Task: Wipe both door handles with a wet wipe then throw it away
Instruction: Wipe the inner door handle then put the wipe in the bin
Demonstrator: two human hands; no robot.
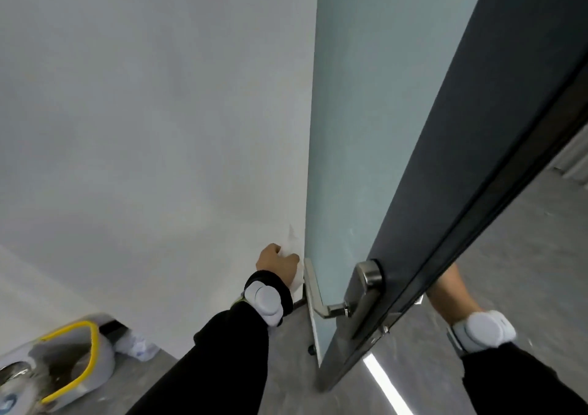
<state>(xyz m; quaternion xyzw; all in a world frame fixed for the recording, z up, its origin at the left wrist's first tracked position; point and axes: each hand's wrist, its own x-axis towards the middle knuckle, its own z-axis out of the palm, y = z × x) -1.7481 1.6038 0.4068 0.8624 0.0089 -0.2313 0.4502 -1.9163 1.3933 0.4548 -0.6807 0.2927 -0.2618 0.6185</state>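
Closest to camera, two black sleeves reach forward, each wrist wearing a white puck-like band. Left hand (277, 263) is up against the white wall (143, 128), just beside the door's free edge, fingers (291, 259) curled together and clamped on a white wet wipe (293, 249); the wipe blends into the wall, part sticks up above the knuckles and part hangs below the hand. Right hand (445, 282) goes behind the far side of the door (366, 128), only wrist and back of hand show, so cannot tell how its fingers are set or whether they touch anything.

Door stands open, edge-on to the camera, between the two arms: pale blue-green frosted face toward the left hand, dark grey edge and frame strip on the right. Near-side door handle (331, 309) is a silver lever on a long metal plate at the door's edge, just right of and below the left hand, not touched by it. A second metal handle piece (369, 276) sits on the dark edge, beside the lever. The far-side handle is hidden.

Floor (318, 335) is grey. Bottom left corner of the floor, a grey bin (95, 373) with a yellow rim sits at the wall base, crumpled white paper (136, 346) just beside it. A bright light strip (386, 386) reflects on the floor near the door's bottom.
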